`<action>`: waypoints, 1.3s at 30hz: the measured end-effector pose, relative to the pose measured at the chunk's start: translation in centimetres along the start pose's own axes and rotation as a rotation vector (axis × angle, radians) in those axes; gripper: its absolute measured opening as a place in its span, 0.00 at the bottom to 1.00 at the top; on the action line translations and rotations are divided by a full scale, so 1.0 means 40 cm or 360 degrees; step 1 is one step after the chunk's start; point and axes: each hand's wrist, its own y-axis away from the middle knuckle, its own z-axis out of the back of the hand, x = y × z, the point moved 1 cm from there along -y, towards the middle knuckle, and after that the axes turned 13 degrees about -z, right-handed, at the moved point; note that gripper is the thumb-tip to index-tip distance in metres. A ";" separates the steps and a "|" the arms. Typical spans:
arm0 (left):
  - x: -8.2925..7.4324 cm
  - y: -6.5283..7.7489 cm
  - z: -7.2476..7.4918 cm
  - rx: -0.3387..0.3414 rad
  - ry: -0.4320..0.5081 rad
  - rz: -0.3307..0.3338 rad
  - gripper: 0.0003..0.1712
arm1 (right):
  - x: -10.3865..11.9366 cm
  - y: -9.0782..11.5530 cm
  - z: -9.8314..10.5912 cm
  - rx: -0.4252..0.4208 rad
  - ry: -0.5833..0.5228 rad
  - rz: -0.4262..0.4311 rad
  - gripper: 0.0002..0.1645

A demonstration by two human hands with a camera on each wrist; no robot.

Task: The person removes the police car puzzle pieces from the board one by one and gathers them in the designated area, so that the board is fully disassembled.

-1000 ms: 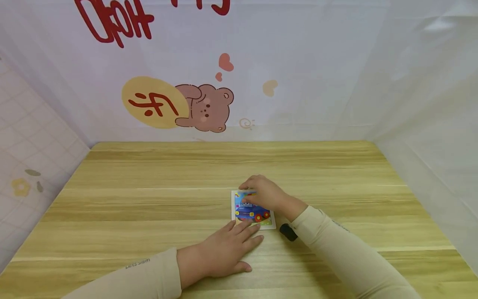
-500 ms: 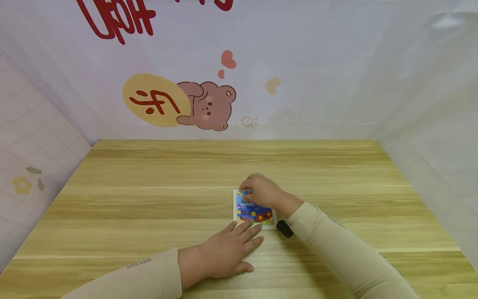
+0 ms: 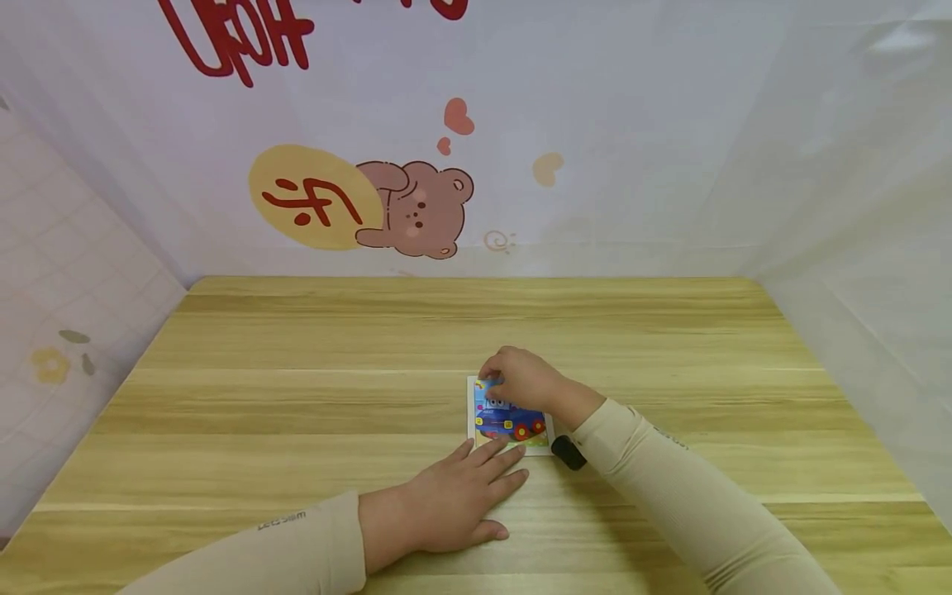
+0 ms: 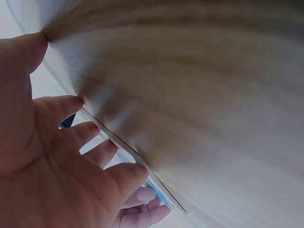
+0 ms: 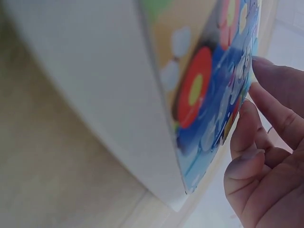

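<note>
A small jigsaw puzzle in a white-bordered board lies on the wooden table, with a blue car that has eyes and red wheels. My left hand lies flat with straight fingers. Its fingertips rest on the board's near edge, and the left wrist view shows them along that edge. Over the puzzle's far part, my right hand has curled fingers, thumb and forefinger at a puzzle piece. In the right wrist view this piece seems slightly raised; the fingers hide most of it.
A black object sits at the right sleeve, beside the board's right edge. The wooden table extends around the board. White printed cloth with a cartoon bear hangs behind it, and more cloth closes off both sides.
My right hand's thumb and fingers have shifted slightly at the puzzle's far part, and its wrist has moved a little. My left hand stays at the near edge. The head view has shifted slightly.
</note>
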 end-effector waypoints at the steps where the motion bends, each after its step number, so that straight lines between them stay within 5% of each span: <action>1: 0.000 0.000 0.000 -0.0003 -0.0004 0.0000 0.37 | 0.000 0.000 0.000 0.0003 -0.0005 0.0000 0.13; 24: 0.000 0.001 -0.001 -0.0002 0.0012 0.0004 0.37 | 0.003 0.003 0.003 -0.0041 -0.0090 0.0016 0.10; 39: 0.001 0.000 0.000 0.0047 0.0059 0.0013 0.37 | -0.011 0.010 0.015 0.0067 -0.0463 0.0031 0.05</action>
